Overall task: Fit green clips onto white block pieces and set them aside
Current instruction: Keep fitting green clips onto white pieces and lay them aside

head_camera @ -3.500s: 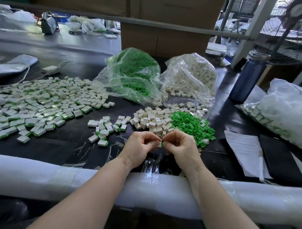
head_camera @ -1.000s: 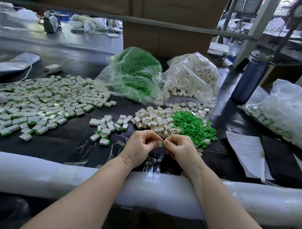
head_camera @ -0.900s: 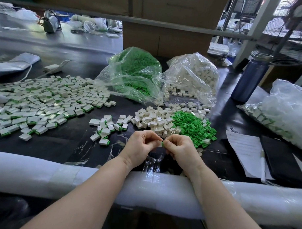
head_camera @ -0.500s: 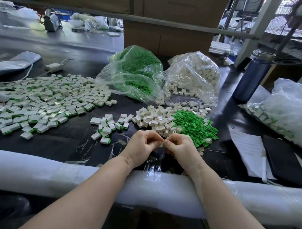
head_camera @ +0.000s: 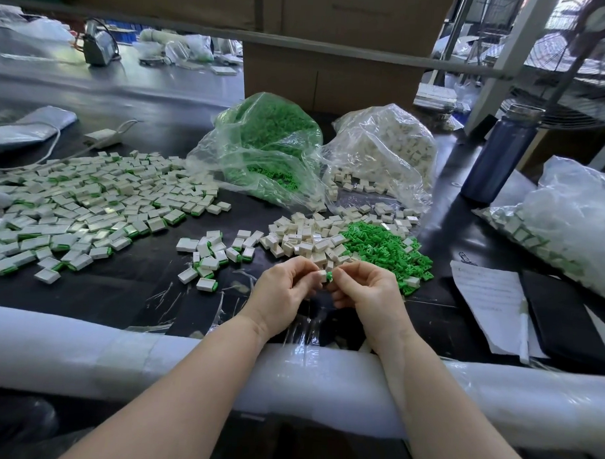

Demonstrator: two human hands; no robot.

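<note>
My left hand (head_camera: 283,294) pinches a small white block piece (head_camera: 322,275) just above the table's near edge. My right hand (head_camera: 367,293) pinches a green clip (head_camera: 329,276) against the block's right end. Behind my hands lie a heap of loose white blocks (head_camera: 302,239) and a heap of loose green clips (head_camera: 384,249). A small cluster of fitted pieces (head_camera: 211,253) lies to the left, and a wide spread of fitted pieces (head_camera: 79,201) covers the far left of the table.
A clear bag of green clips (head_camera: 269,145) and a clear bag of white blocks (head_camera: 386,150) stand behind the heaps. A blue bottle (head_camera: 499,157), a bag of pieces (head_camera: 565,224), paper (head_camera: 490,301) and a black notebook (head_camera: 565,321) sit right. White foam padding (head_camera: 118,353) covers the near edge.
My hands stay together at the same place; the fingers have shifted a little and the white block and green clip between them show more plainly now.
</note>
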